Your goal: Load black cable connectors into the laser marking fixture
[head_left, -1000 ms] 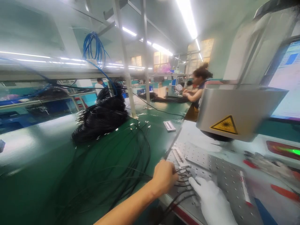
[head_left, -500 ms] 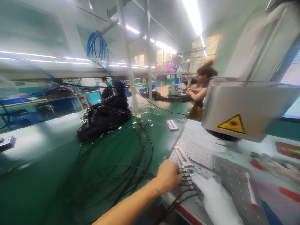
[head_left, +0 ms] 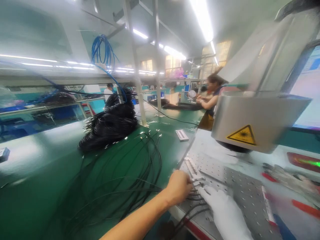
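Note:
My left hand is bare and closed around thin black cables at the left edge of a perforated metal plate. My right hand, in a white glove, has its thumb and fingertips together at the cable ends, just right of the left hand. What exactly lies between those fingertips is too blurred to make out. A slotted metal strip fixture lies on the plate just beyond both hands. The cables trail leftward over the green tabletop, some with shiny metal ends.
A machine head with a yellow warning label overhangs the plate. A large heap of black cables sits on the green table, with a small slotted metal block to its right. Farther back sits a co-worker. Red-handled items lie at right.
The view has turned slightly right, so the surroundings sit a little farther left. Both hands stay together at the cable ends beside the fixture, the right fingertips slightly closer to the left hand.

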A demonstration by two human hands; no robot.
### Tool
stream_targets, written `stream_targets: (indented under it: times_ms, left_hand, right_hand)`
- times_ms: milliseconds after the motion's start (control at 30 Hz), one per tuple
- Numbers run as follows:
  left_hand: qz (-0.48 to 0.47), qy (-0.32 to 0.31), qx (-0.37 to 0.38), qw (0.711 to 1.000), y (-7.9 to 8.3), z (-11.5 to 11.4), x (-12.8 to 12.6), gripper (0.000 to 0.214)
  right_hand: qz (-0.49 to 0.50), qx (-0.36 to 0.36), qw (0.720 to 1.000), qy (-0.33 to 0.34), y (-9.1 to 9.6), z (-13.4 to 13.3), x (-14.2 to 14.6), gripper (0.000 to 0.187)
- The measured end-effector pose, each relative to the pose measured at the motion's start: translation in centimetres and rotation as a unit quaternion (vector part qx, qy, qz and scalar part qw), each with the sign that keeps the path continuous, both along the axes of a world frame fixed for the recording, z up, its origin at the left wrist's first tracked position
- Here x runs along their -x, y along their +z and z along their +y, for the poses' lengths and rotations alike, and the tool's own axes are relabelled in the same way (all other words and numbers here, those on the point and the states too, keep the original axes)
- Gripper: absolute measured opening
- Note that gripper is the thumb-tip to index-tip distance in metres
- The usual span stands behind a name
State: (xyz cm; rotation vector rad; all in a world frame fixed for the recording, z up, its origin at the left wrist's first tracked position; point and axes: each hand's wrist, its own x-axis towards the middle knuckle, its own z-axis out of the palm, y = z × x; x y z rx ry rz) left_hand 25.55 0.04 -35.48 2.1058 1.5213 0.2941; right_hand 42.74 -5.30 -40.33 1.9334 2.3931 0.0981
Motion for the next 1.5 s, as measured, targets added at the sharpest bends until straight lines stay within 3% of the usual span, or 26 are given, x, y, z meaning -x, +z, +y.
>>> stream_targets:
  times_ms: [167, 367, 467, 600, 700, 800, 900, 1000, 1300, 1500]
  left_hand:
    - [-0.074, 0.030, -0.014, 0.997, 0.5, -0.5, 0.4, 0.028]
    - [-0.078, 0.001, -0.056, 0.995, -2.0, 0.1, 0.1, 0.019]
    - [-0.086, -0.006, -0.068, 0.994, -2.8, 0.3, 0.1, 0.019]
    - [-0.083, -0.018, -0.078, 0.993, -2.7, -0.1, -0.1, 0.021]
    - [-0.017, -0.045, -0.078, 0.996, -2.2, -0.3, -0.5, 0.024]
    - [0.049, -0.074, -0.084, 0.993, -1.7, -0.4, -1.0, 0.024]
    - [0.069, -0.089, -0.084, 0.990, -1.3, -0.3, -1.3, 0.025]
    - [0.083, -0.101, -0.076, 0.989, -1.1, -0.1, -1.3, 0.024]
    - [0.072, -0.101, -0.045, 0.991, -1.4, 0.4, -0.8, 0.021]
    - [0.066, -0.084, -0.025, 0.994, -1.7, 0.5, -1.0, 0.023]
  right_hand:
    - [0.012, -0.006, 1.000, -0.017, -1.2, 0.8, 0.3, 0.071]
    - [0.061, -0.056, 0.992, -0.092, -3.0, 1.3, 0.1, 0.043]
    - [0.082, -0.086, 0.988, -0.098, -3.6, 1.3, -0.1, 0.039]
    - [0.104, -0.062, 0.988, -0.098, -3.8, 1.5, -0.2, 0.042]
    - [0.113, -0.035, 0.985, -0.124, -3.8, 1.8, -0.1, 0.040]
    - [0.091, -0.036, 0.990, -0.098, -3.7, 1.8, -0.1, 0.046]
    - [0.048, -0.051, 0.997, -0.035, -3.8, 1.7, -0.4, 0.067]
    - [0.018, -0.065, 0.997, 0.024, -3.7, 1.7, -0.7, 0.075]
    - [0.020, -0.108, 0.991, 0.076, -1.6, 1.0, -0.6, 0.071]
    - [0.027, -0.093, 0.993, 0.069, -1.7, 1.1, -0.8, 0.067]
